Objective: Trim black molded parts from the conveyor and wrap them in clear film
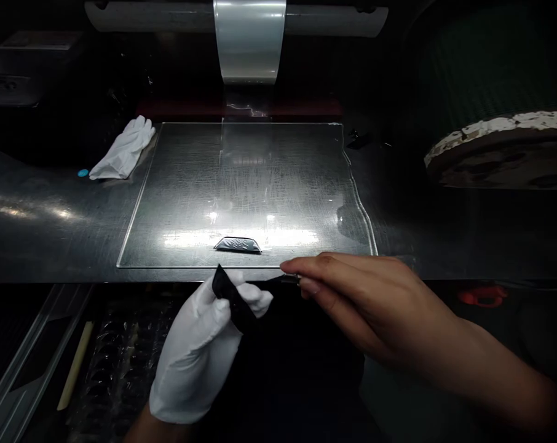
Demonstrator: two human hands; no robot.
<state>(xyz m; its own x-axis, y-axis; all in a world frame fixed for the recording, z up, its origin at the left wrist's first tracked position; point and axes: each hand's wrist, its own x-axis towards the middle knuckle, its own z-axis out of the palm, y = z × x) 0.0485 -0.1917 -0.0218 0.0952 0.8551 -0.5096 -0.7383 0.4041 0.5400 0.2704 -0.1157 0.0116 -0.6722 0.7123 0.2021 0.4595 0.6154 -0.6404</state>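
Observation:
My left hand [193,354], in a white glove, pinches a small flat black piece [233,301] between thumb and fingers, just off the table's front edge. Bare, my right hand [366,301] grips a slim craft knife [289,279] in its fingertips. The knife's thin blade points left towards the gloved fingers and the black piece; whether it touches them I cannot tell. A shiny, dark trapezoid piece [238,245] lies on the clear sheet [190,184], close to its front edge and just beyond my left hand.
A loose white glove [126,147] and a blue disc [83,173] lie left of the sheet. Clear film [248,43] hangs from a bar [154,17] at the back. Below left are a moulded plastic tray [122,369] and a yellowish stick [75,366]. A red object [482,296] sits at right.

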